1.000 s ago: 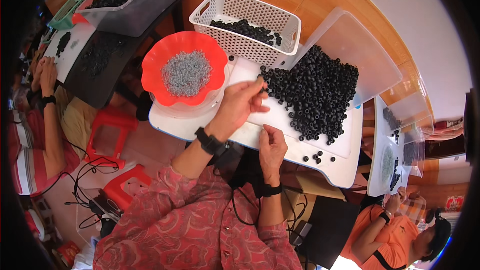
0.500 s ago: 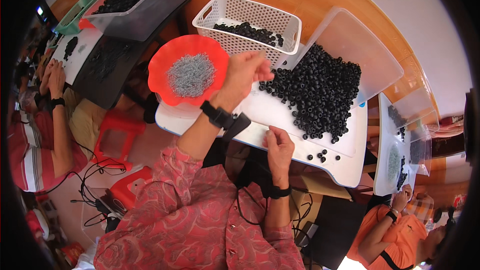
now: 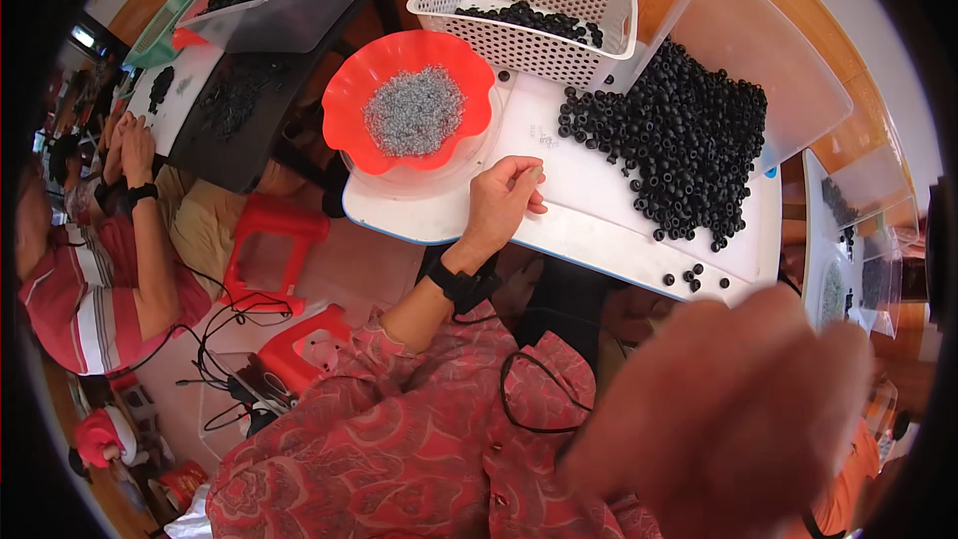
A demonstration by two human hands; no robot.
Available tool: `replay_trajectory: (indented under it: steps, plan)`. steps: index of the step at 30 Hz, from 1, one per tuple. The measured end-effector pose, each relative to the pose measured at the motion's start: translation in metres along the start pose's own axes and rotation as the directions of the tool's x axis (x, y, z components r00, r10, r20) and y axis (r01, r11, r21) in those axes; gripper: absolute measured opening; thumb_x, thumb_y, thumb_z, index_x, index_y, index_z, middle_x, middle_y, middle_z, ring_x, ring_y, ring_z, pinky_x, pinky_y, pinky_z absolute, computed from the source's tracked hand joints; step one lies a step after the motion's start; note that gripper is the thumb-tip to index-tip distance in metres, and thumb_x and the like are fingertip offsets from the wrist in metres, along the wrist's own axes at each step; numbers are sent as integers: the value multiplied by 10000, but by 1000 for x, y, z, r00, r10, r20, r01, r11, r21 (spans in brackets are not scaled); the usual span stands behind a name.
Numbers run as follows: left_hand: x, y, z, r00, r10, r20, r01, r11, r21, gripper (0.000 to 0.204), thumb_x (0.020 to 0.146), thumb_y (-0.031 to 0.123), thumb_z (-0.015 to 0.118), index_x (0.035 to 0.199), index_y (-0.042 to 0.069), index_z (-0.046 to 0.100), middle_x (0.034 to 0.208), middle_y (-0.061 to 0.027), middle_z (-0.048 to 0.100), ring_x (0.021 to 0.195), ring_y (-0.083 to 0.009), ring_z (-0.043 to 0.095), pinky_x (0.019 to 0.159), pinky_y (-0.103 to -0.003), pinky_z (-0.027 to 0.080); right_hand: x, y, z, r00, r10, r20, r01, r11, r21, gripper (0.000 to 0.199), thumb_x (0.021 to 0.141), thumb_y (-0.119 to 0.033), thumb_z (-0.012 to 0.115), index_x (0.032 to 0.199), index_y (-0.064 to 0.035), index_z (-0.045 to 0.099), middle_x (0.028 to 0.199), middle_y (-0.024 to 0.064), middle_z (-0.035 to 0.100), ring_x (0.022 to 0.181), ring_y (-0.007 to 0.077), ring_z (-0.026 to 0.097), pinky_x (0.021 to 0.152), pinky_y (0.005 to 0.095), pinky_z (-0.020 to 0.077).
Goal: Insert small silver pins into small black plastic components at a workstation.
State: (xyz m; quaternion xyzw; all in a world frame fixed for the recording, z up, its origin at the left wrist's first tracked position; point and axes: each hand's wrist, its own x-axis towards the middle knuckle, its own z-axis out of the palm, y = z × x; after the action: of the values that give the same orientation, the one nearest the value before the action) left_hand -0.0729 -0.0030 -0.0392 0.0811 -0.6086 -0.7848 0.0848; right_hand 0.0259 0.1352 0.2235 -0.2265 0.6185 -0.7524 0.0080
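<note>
My left hand (image 3: 507, 202) hovers by the front edge of the white table (image 3: 399, 208). Its thumb and fingers are pinched together; whatever they hold, if anything, is too small to make out. Close to the camera, at lower right, my right hand (image 3: 738, 389) is a large blur whose fingers cannot be read. Left of my left hand stands a wavy-rimmed red bowl (image 3: 344, 90) with a heap of small shiny grey pieces (image 3: 414, 112). To the right spreads a large pile of black, ring-like pieces with holes (image 3: 689, 140).
Behind the bowl is a white perforated basket (image 3: 539, 55) partly filled with black pieces. A clear plastic bin (image 3: 788, 60) lies tipped behind the pile. Several loose black pieces (image 3: 696, 277) sit near the front edge. Red stools (image 3: 299, 344) and cables are at left; co-workers sit at both sides.
My left hand has drawn back from near the basket to the table's front edge. My right hand has left the table edge and risen close to the camera. The view has shifted.
</note>
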Motion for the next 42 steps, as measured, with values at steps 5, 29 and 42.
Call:
replay_trajectory:
  steps: [5,29,42]
  plan:
    - [-5,4,8,1000,4,-13,-4,1000,17,211,950,86,589,1100,-57,630,881,-83,661,662,-87,611,594,-262,577,3,3,13,997,-32,67,27,997,72,264,1017,-253,447,902,-16,475,924,198,560,613,197,553,548,312,477]
    - [-7,-2,3,999,38,-29,-38,999,-17,200,948,75,584,1094,-53,630,871,-78,657,653,-90,622,590,-247,575,15,24,77,909,-220,353,57,907,418,357,959,-297,507,782,3,428,805,193,451,584,223,464,557,339,418]
    - [-11,-3,8,999,12,-38,-12,1000,0,178,935,79,608,1060,-44,642,765,-43,640,618,-79,610,572,-251,561,26,28,125,765,-398,506,-6,781,624,417,928,-321,539,717,13,403,740,190,393,568,236,417,562,353,386]
